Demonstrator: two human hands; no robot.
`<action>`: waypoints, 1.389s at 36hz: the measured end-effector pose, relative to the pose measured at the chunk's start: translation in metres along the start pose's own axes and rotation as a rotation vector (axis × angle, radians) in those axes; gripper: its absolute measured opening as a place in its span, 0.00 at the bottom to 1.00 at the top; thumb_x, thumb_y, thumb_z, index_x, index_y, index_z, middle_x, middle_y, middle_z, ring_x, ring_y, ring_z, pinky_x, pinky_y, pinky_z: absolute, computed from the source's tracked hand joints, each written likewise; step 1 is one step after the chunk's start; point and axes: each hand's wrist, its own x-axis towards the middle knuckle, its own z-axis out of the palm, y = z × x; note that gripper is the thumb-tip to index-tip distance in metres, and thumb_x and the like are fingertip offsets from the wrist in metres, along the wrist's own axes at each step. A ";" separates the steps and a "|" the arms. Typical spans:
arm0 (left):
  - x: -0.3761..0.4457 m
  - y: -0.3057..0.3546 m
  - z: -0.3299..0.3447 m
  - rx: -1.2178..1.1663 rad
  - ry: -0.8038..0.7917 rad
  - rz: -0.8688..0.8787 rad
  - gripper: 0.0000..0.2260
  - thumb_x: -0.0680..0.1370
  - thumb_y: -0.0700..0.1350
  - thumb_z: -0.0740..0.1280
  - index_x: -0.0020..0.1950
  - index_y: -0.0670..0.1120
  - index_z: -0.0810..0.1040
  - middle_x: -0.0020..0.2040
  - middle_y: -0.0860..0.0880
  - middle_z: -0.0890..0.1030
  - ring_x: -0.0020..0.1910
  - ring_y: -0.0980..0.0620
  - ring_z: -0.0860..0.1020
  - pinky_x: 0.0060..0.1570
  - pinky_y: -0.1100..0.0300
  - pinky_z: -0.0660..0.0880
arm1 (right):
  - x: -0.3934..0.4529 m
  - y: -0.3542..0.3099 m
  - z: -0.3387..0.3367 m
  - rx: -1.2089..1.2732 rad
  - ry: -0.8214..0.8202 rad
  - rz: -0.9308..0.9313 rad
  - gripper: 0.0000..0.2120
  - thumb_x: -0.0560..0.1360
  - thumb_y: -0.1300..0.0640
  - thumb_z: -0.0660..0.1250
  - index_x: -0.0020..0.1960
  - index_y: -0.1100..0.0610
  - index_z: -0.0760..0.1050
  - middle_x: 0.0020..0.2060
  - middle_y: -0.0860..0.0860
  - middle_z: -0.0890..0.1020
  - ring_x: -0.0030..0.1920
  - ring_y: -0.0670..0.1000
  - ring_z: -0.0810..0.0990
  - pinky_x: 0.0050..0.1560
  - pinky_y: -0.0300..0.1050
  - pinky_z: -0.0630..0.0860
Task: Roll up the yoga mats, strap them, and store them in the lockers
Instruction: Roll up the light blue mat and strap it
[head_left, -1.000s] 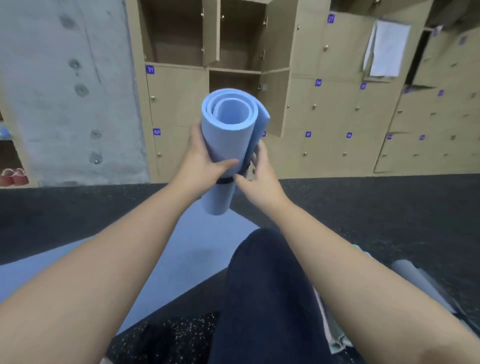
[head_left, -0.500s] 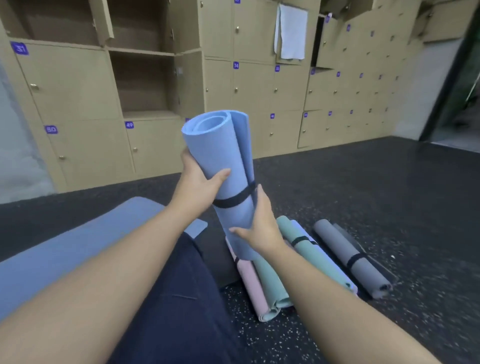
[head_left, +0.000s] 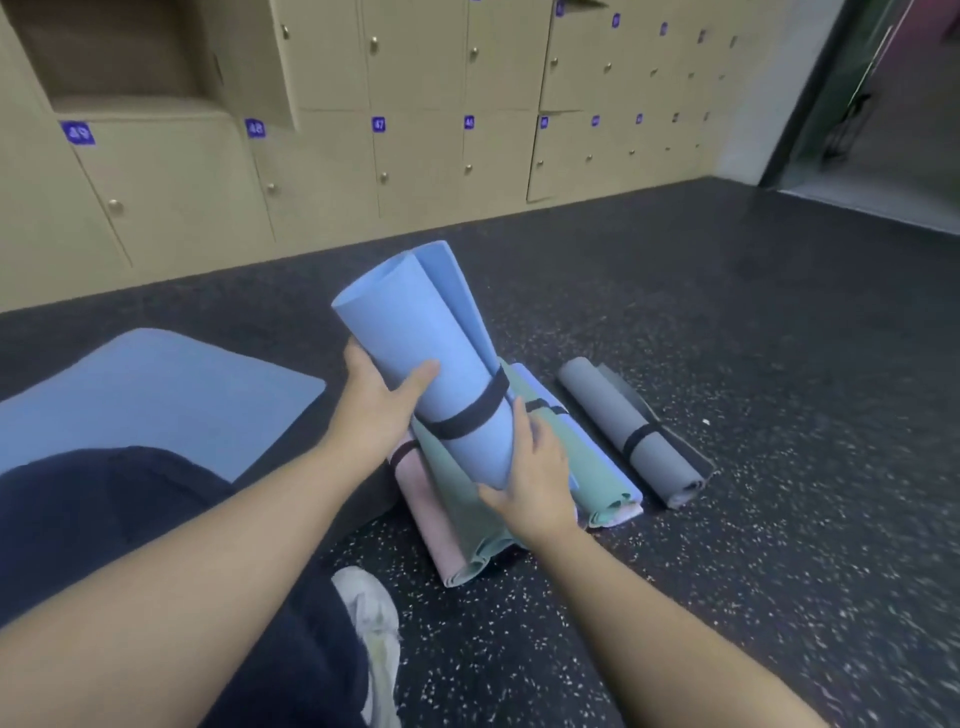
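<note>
Holding a rolled blue mat (head_left: 441, 364) off the floor, the two hands are clamped on it from either side. The left hand (head_left: 382, 400) wraps the roll at its middle, thumb across the front just above the black strap (head_left: 470, 415). The right hand (head_left: 535, 467) cups the near, lower end, fingers reaching up alongside the strap. The roll tilts with its far end pointing up toward the lockers (head_left: 415, 156).

The mat looks like soft foam: light, springy, and easy to dent, so a firm squeeze should do no harm. Its outer flap stands away from the roll at the far end, which suggests the single strap holds only the middle and the ends want to loosen. The safest hold is probably right at or next to the strap, where the layers are bound tight; gripping only one end risks the inner turns sliding out lengthwise. The surface looks matte, so slipping seems unlikely.

Just beneath the held roll, on the dark speckled floor (head_left: 727, 571), lie other strapped rolls: a pink one (head_left: 441, 540), a green one (head_left: 597, 478) and, a little apart to the right, a grey one (head_left: 639, 431). To the left a flat blue mat (head_left: 156, 384) lies unrolled. One locker at far left stands open (head_left: 119, 57). Rolling and strapping of this mat seem done; storing is not yet done.
</note>
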 end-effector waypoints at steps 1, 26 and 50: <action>0.004 -0.002 0.002 0.029 -0.024 0.016 0.35 0.76 0.50 0.70 0.76 0.49 0.53 0.67 0.54 0.70 0.63 0.53 0.73 0.59 0.51 0.75 | 0.002 0.004 0.003 0.028 0.019 0.008 0.53 0.64 0.47 0.74 0.77 0.47 0.41 0.61 0.59 0.69 0.59 0.61 0.70 0.60 0.59 0.70; 0.085 -0.109 0.045 0.999 -0.669 0.172 0.20 0.82 0.51 0.59 0.74 0.55 0.66 0.75 0.53 0.62 0.74 0.53 0.58 0.72 0.55 0.59 | 0.130 0.165 0.012 -0.405 0.066 0.433 0.38 0.68 0.51 0.69 0.75 0.51 0.57 0.69 0.52 0.66 0.64 0.60 0.66 0.64 0.57 0.61; 0.099 -0.202 0.065 1.092 -0.752 0.426 0.24 0.63 0.47 0.81 0.57 0.50 0.81 0.54 0.49 0.81 0.53 0.47 0.82 0.43 0.52 0.81 | 0.170 0.247 0.081 -0.557 -0.212 0.536 0.30 0.75 0.48 0.65 0.73 0.55 0.59 0.69 0.55 0.66 0.68 0.61 0.65 0.67 0.57 0.60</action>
